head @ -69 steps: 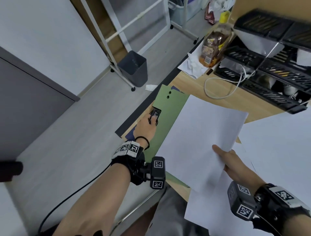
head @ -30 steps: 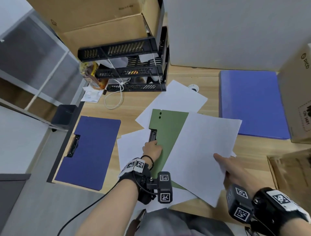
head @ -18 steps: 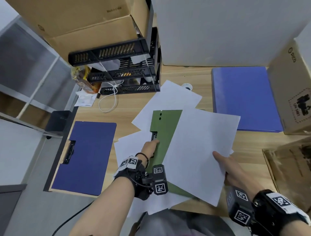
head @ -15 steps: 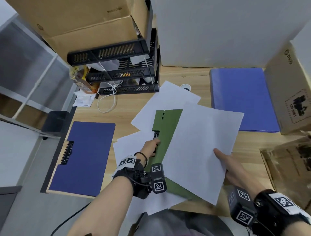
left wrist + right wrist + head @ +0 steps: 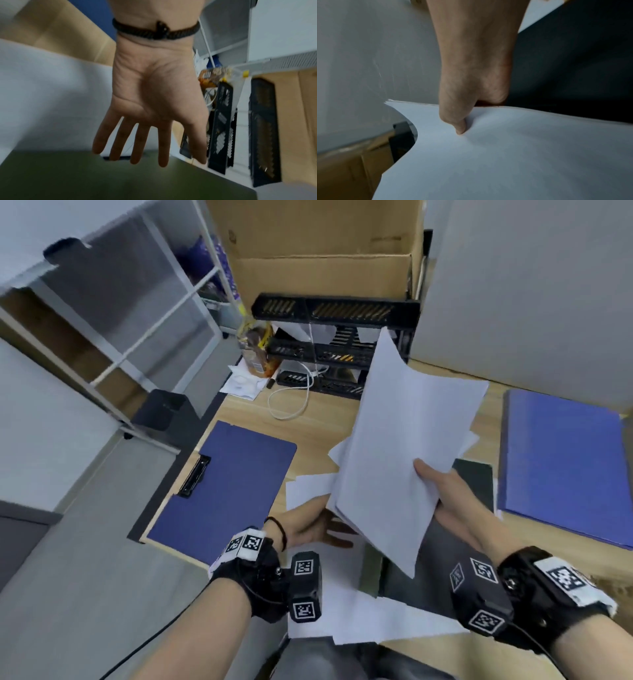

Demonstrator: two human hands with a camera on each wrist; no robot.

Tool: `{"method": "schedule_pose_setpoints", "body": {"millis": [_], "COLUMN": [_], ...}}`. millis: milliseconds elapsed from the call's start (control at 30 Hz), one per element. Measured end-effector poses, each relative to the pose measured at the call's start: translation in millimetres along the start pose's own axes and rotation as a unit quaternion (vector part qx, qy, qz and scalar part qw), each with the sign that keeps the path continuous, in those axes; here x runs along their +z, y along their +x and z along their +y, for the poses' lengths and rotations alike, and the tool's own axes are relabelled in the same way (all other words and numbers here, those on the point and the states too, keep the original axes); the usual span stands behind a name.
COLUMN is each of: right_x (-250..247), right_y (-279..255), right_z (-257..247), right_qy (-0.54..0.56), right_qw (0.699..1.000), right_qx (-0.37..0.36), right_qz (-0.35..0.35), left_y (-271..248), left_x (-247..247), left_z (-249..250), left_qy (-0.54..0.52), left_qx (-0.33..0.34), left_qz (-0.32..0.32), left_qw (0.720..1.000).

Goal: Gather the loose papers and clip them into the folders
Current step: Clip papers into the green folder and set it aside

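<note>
My right hand [image 5: 442,491] pinches a stack of white papers [image 5: 404,446] at its right edge and holds it raised and tilted over the desk. In the right wrist view the thumb [image 5: 460,125] presses on top of the stack [image 5: 505,155]; the fingers beneath are hidden. My left hand [image 5: 325,527] is open with straight, spread fingers just under the stack's lower left corner. The left wrist view shows the palm [image 5: 150,108] above the green folder [image 5: 102,180] and its black clip [image 5: 116,158]. The green folder [image 5: 370,575] is mostly covered by the stack.
A dark blue clipboard [image 5: 222,484] lies at the desk's left edge. A blue folder [image 5: 561,463] lies at the right. Loose white sheets [image 5: 342,611] lie near the front edge. Black stacked trays [image 5: 335,350], a white cable [image 5: 291,402] and cardboard boxes [image 5: 322,244] stand at the back.
My left hand let go of the green folder's clip, drew back and opened under the stack. My right hand lifted and tilted the papers upward.
</note>
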State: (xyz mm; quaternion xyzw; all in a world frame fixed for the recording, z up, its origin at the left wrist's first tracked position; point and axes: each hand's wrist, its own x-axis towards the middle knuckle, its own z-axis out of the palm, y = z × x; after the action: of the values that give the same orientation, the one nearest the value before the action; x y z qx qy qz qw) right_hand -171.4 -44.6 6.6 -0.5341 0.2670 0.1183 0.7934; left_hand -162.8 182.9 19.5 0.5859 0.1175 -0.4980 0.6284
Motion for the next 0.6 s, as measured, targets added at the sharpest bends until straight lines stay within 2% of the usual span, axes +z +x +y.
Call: {"method": "schedule_pose_setpoints", "body": {"millis": [33, 133, 200, 300, 333, 433, 533, 600], "right_x": [13.8, 42.6, 49.2, 42.5, 37.8, 21.6, 2.9, -11.4], "right_y": [6.6, 24.4, 29.9, 25.7, 21.4, 11.1, 8.1, 8.3], "right_z": [6.0, 33.6, 54.9, 81.1, 87.2, 100.0, 106.7, 110.9], "right_qy": [-0.011, -0.050, -0.073, -0.116, -0.128, -0.169, -0.213, -0.228], "right_qw": [1.000, 0.998, 0.994, 0.982, 0.977, 0.964, 0.950, 0.942], "right_qx": [0.006, 0.035, 0.063, 0.113, 0.124, 0.142, 0.158, 0.168], "right_qz": [-0.008, 0.010, 0.045, 0.096, 0.113, 0.150, 0.166, 0.178], "left_y": [-2.3, -10.8, -11.8, -3.2, 2.6, 20.8, 36.7, 42.8], "left_x": [-13.7, -62.2, -88.8, -116.7, -123.1, -133.8, -150.4, -163.0], "left_z": [-2.9, -5.7, -9.9, -20.0, -24.1, -36.6, -52.7, -63.0], "left_qy": [-0.037, -0.119, -0.148, -0.090, -0.051, 0.074, 0.080, 0.098], "left_qx": [0.025, 0.041, 0.066, 0.053, 0.049, 0.069, 0.083, 0.067], "left_qz": [-0.007, 0.070, 0.067, 0.036, 0.043, 0.138, 0.219, 0.318], "left_qw": [0.999, 0.990, 0.984, 0.994, 0.997, 0.985, 0.969, 0.941]}}
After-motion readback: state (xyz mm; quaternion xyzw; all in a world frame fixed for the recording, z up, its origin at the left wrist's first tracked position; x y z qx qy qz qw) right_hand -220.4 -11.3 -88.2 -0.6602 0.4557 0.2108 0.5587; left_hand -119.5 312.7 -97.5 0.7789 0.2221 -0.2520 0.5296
